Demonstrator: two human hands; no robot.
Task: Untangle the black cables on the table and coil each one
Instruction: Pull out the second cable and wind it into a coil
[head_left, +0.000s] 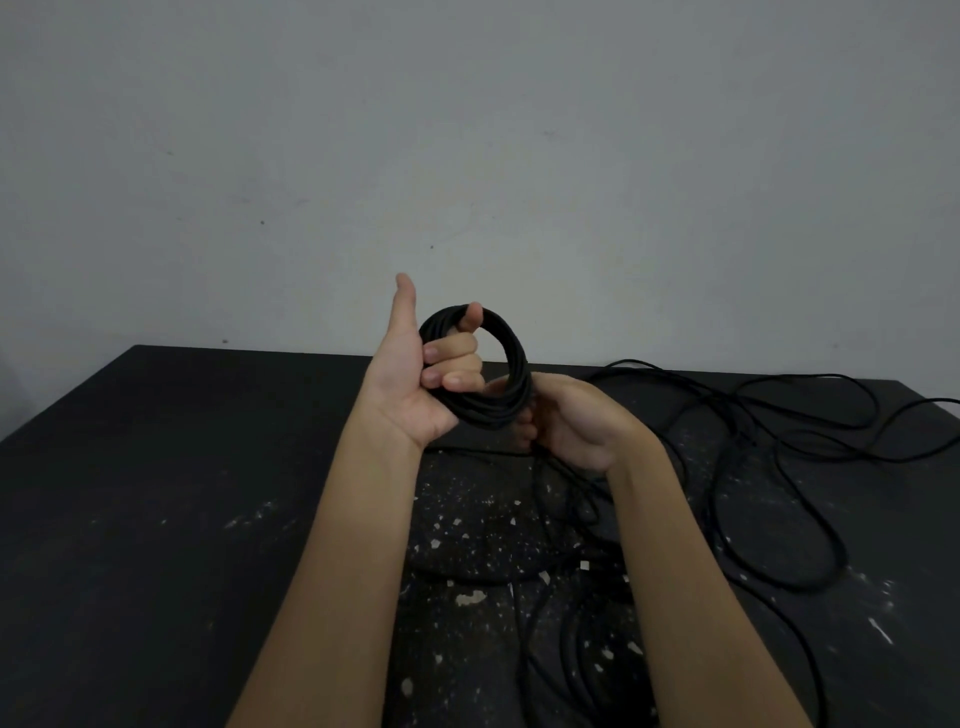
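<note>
Loose black cables (631, 361) sprawl in tangled loops over the right half of the dark, paint-flecked table (156, 467). Above its middle, the left hand (415, 374) holds up a neat coil (514, 353), fingers curled through the ring and thumb straight up, while the right hand (571, 421) grips the coil's lower edge. Behind stands a grey wall (467, 130).

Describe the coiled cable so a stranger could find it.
Start at the dark table. Above its middle, the left hand holds a round black coil. Unlike the loose cables sprawled on the right, it is wound tight.
</note>
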